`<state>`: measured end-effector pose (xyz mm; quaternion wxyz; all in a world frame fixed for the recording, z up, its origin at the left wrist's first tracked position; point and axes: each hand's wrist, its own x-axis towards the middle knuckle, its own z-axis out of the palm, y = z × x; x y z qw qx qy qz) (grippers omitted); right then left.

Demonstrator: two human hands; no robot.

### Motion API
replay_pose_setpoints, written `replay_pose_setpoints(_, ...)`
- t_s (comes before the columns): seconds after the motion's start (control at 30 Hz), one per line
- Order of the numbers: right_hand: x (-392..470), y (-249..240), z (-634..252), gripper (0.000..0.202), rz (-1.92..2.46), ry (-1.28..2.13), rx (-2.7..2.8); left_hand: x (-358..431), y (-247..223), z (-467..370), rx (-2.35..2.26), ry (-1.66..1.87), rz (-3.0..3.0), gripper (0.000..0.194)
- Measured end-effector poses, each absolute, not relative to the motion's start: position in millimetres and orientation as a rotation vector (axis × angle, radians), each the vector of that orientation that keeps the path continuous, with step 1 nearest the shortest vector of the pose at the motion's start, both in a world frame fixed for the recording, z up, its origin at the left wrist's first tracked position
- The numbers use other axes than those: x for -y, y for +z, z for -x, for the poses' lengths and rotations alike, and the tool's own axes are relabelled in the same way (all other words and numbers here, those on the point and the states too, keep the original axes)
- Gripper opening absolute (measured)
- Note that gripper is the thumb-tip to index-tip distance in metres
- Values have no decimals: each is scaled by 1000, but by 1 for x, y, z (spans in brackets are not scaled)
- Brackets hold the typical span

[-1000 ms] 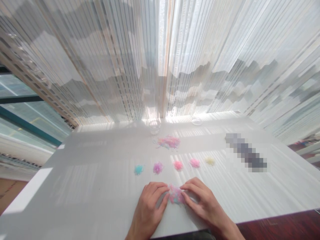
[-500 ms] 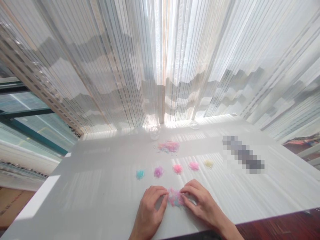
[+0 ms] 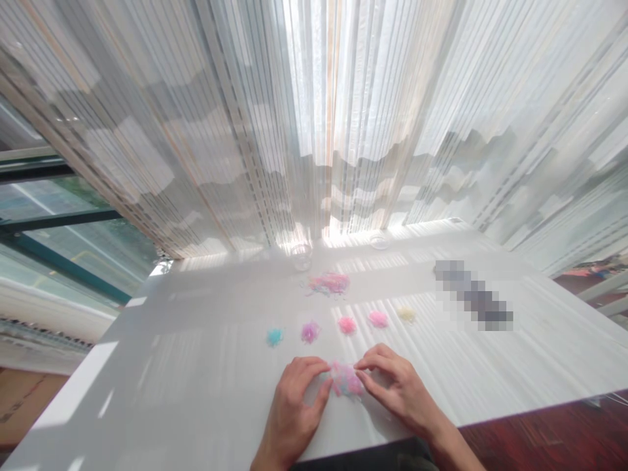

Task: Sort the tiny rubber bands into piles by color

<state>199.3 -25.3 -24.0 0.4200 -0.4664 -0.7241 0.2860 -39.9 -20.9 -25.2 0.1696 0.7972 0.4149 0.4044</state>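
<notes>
A loose pile of mixed pink, purple and blue bits (image 3: pixel 346 379) lies on the white table between my hands. My left hand (image 3: pixel 300 405) touches the pile's left edge, its thumb and fingertips curved and slightly apart. At the right edge, my right hand (image 3: pixel 395 386) has thumb and index finger pinched together; whatever is between them is too small to make out. Beyond the hands runs a row of small heaps: teal (image 3: pixel 275 337), purple (image 3: pixel 310 332), coral pink (image 3: pixel 347 326), light pink (image 3: pixel 378 319) and pale yellow (image 3: pixel 406 314).
Farther back lies a larger mixed-colour pile (image 3: pixel 330 283). Behind it stand a clear glass container (image 3: pixel 301 256) and a clear round dish (image 3: pixel 378 242). A pixelated dark object (image 3: pixel 475 294) is on the right. Striped curtains (image 3: pixel 314 131) hang past the table's far edge.
The view has shifted slightly. The fingers of my right hand have closed together at the pile's edge, while my left hand stays nearly in place.
</notes>
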Motion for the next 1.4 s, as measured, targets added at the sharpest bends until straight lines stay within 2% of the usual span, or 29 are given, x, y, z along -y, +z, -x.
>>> replay_pose_setpoints(0.2, 28, -15, -190, 12, 1184, 719, 1693, 22, -18, 31, -1184, 1216, -2306, 16)
replay_pose_setpoints(0.4, 27, -19, -176, 10, 1094, 669, 1674, 25, -21, 20, -1173, 1276, -2252, 10)
replay_pose_setpoints(0.9, 27, -25, -175, 17, 1010, 635, 1763, 27, -22, 20, -1124, 1278, -2202, 9)
replay_pose_setpoints(1.1, 28, -26, -175, 10, 1037, 619, 1776, 27, -25, 22, -1122, 1283, -2189, 10)
replay_pose_setpoints(1.4, 28, -24, -175, 11, 1030, 596, 1795, 28, -27, 23, -1146, 1294, -2148, 9)
